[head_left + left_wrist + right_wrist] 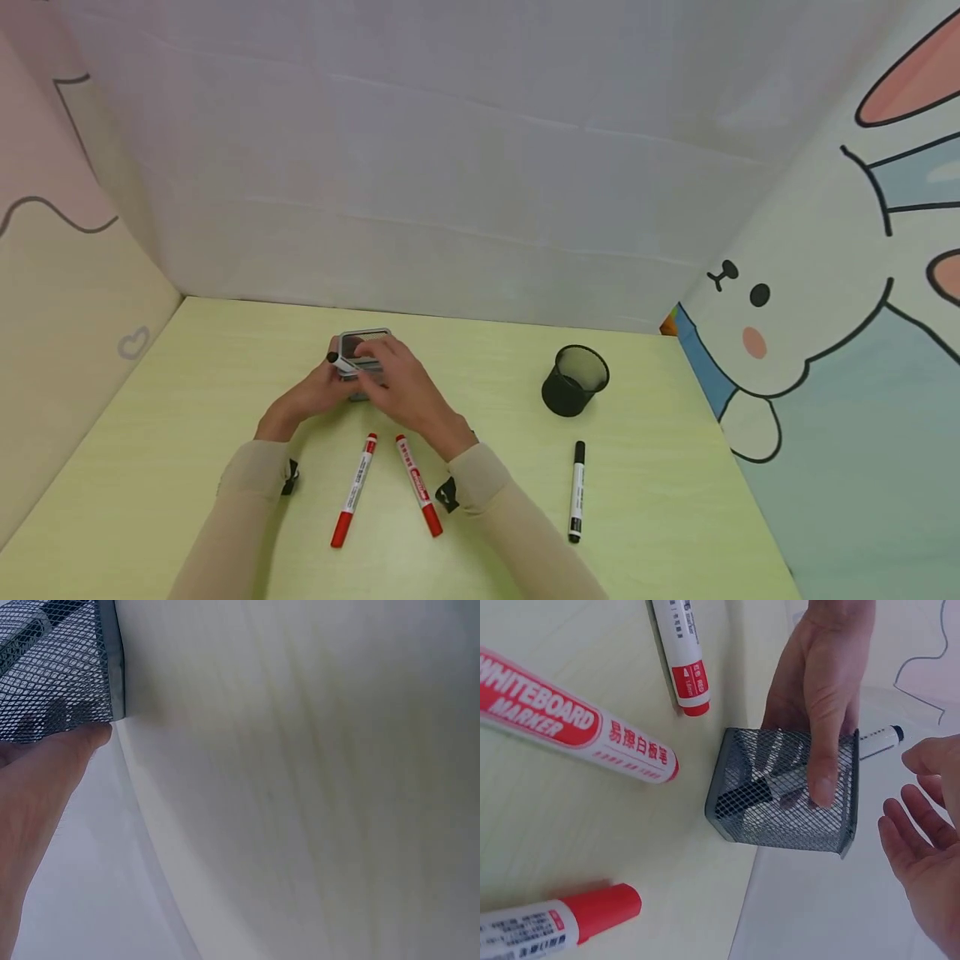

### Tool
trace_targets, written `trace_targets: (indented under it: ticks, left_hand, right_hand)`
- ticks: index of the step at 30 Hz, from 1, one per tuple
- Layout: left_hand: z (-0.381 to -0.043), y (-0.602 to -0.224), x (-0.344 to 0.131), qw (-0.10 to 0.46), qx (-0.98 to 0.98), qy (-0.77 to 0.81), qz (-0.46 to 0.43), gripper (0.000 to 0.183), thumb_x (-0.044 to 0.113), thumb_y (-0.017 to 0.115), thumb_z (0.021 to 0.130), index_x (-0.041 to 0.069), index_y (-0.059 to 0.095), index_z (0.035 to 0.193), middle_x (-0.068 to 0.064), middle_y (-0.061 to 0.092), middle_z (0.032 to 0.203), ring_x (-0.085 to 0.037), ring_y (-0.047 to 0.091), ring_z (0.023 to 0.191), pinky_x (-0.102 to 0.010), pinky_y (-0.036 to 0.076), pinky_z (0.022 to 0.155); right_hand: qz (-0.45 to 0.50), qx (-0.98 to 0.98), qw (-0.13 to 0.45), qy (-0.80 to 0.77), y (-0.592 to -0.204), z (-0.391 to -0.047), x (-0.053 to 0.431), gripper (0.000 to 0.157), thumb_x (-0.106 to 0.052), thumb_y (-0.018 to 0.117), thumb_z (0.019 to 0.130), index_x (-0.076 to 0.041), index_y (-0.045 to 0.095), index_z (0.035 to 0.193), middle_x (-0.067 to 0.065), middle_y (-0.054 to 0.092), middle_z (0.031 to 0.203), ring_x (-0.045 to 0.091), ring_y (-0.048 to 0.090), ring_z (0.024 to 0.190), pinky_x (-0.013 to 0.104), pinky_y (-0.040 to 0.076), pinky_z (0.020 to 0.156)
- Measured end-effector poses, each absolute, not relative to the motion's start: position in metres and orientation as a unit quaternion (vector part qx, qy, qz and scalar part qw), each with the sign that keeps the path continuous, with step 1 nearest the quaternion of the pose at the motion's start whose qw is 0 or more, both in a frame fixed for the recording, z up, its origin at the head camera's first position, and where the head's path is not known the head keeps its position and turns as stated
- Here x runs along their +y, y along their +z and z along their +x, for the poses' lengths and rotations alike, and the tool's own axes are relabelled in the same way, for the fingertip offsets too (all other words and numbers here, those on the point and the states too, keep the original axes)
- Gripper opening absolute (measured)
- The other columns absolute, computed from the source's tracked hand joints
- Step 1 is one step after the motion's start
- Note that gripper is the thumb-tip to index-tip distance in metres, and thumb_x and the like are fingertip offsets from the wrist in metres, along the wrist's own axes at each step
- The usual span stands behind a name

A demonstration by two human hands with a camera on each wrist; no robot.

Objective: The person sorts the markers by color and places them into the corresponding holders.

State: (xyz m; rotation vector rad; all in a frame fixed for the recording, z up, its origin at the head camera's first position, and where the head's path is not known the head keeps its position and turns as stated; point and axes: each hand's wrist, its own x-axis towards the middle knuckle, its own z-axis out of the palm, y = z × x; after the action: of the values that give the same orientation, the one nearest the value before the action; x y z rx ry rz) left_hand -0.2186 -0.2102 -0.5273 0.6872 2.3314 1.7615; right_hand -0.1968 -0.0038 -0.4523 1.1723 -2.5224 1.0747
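Observation:
My left hand (318,390) holds a grey square mesh pen holder (795,834), its thumb lying along the near mesh wall in the right wrist view. A white marker with black ends (876,742) leans inside, its dark end low behind the mesh and its other end sticking out past the rim. Close to that upper end is my right hand (934,847), fingers loosely bent and apart from the marker. Seen from the head, the right hand (405,385) overlaps the pen holder's opening. The left wrist view catches only the left thumb side (45,772) under the mesh.
Two red-and-white markers (356,487) (681,656) lie on the pale green table (480,358) between the forearms; the right wrist view shows another red-capped marker (600,911). To the right stand a round black mesh cup (567,396) and, nearer, a black-capped marker (577,492).

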Motion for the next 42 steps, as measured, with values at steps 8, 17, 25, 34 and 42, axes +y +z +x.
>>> trace_targets:
  ticks: [8, 17, 25, 34, 42]
  left_hand:
    - [-0.218, -0.525, -0.209, 0.075, 0.782, 0.581, 0.212, 0.067, 0.003, 0.062, 0.102, -0.006, 0.015, 0.148, -0.034, 0.039, 0.144, -0.039, 0.049, 0.124, -0.013, 0.043, 0.092]
    - [-0.219, -0.526, -0.207, 0.085, 0.770, 0.599, 0.205, 0.076, 0.006, 0.067, 0.100, -0.003, 0.011, 0.151, -0.035, 0.034, 0.150, -0.049, 0.047, 0.131, -0.015, 0.045, 0.092]
    - [-0.216, -0.524, -0.206, 0.087, 0.786, 0.585, 0.180, 0.079, 0.011, 0.070, 0.099, -0.002, 0.012, 0.150, -0.033, 0.037, 0.149, -0.044, 0.047, 0.131, -0.014, 0.042, 0.093]
    - [-0.219, -0.531, -0.204, 0.089, 0.778, 0.595, 0.179, 0.077, 0.010, 0.069, 0.099, -0.002, 0.012, 0.150, -0.032, 0.040, 0.146, -0.042, 0.048, 0.129, -0.015, 0.043, 0.093]
    - [-0.221, -0.535, -0.203, 0.092, 0.770, 0.603, 0.186, 0.076, 0.008, 0.068, 0.099, -0.002, 0.012, 0.150, -0.033, 0.042, 0.146, -0.040, 0.049, 0.129, -0.016, 0.044, 0.093]
  right_hand:
    - [0.379, -0.841, 0.097, 0.375, -0.446, -0.195, 0.015, 0.030, -0.009, 0.067, 0.100, -0.002, 0.061, 0.129, 0.010, 0.060, 0.127, 0.022, 0.058, 0.119, 0.031, 0.047, 0.104]
    - [0.358, -0.845, 0.080, 0.388, -0.442, -0.186, 0.037, 0.033, -0.008, 0.068, 0.099, -0.003, 0.059, 0.130, 0.009, 0.060, 0.125, 0.023, 0.058, 0.113, 0.034, 0.053, 0.095]
    - [0.344, -0.856, 0.072, 0.380, -0.444, -0.177, 0.057, 0.032, -0.010, 0.069, 0.099, -0.003, 0.059, 0.130, 0.010, 0.061, 0.125, 0.023, 0.059, 0.111, 0.037, 0.054, 0.092]
    - [0.321, -0.865, 0.073, 0.378, -0.449, -0.166, 0.075, 0.032, -0.009, 0.070, 0.098, -0.004, 0.060, 0.128, 0.009, 0.063, 0.120, 0.022, 0.061, 0.108, 0.037, 0.056, 0.089]
    - [0.302, -0.871, 0.071, 0.382, -0.453, -0.161, 0.091, 0.029, -0.009, 0.071, 0.098, -0.005, 0.061, 0.125, 0.007, 0.064, 0.113, 0.022, 0.063, 0.100, 0.038, 0.057, 0.082]
